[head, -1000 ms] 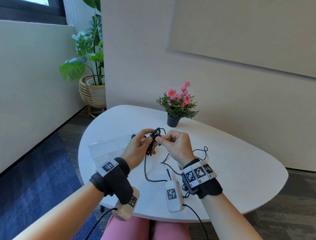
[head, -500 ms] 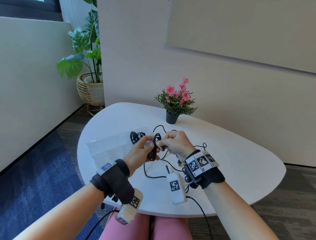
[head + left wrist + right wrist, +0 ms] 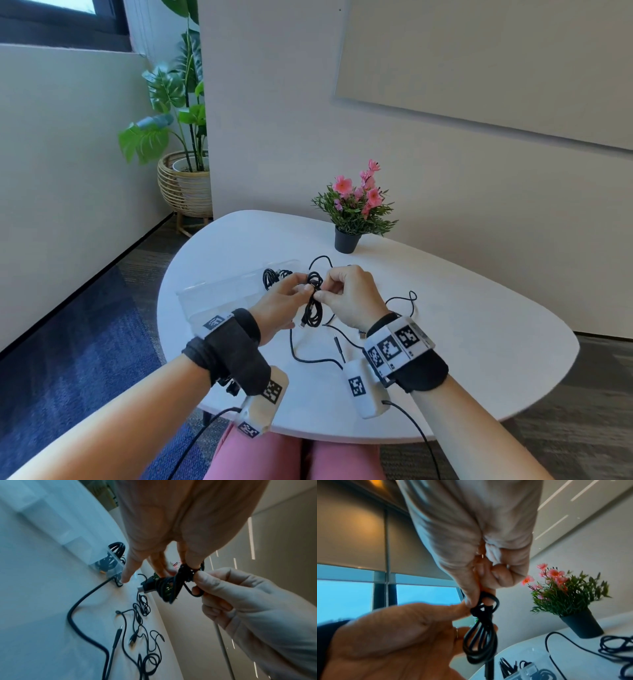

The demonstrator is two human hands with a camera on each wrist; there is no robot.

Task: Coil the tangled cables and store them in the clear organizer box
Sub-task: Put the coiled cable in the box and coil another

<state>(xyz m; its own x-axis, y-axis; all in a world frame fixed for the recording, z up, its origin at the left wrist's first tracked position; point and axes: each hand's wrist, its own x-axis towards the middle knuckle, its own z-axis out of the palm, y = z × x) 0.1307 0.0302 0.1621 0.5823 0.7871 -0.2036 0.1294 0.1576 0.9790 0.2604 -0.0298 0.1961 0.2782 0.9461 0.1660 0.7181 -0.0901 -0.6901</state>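
A black coiled cable (image 3: pixel 313 303) hangs between both hands above the white table (image 3: pixel 479 342). My left hand (image 3: pixel 284 301) pinches the coil at its wrapped waist (image 3: pixel 185 572), the other fingers stretched out. My right hand (image 3: pixel 346 294) pinches a small loop at the coil's top (image 3: pixel 488 601). A USB plug (image 3: pixel 145 586) sticks out of the bundle. The clear organizer box (image 3: pixel 226 294) lies at the left of the table, with a coiled black cable (image 3: pixel 272 277) in its far end compartment. Loose tangled cables (image 3: pixel 400 301) lie on the table under and to the right of the hands.
A small pot of pink flowers (image 3: pixel 352 212) stands at the table's far edge. A jack plug (image 3: pixel 339 346) and a thicker black cable (image 3: pixel 82 615) lie near the front edge. A large plant in a woven basket (image 3: pixel 185 185) stands on the floor at the left.
Both hands have moved lower and nearer the table with the coil. The cable end has been wrapped round the coil's waist, and the bundle now hangs tighter.
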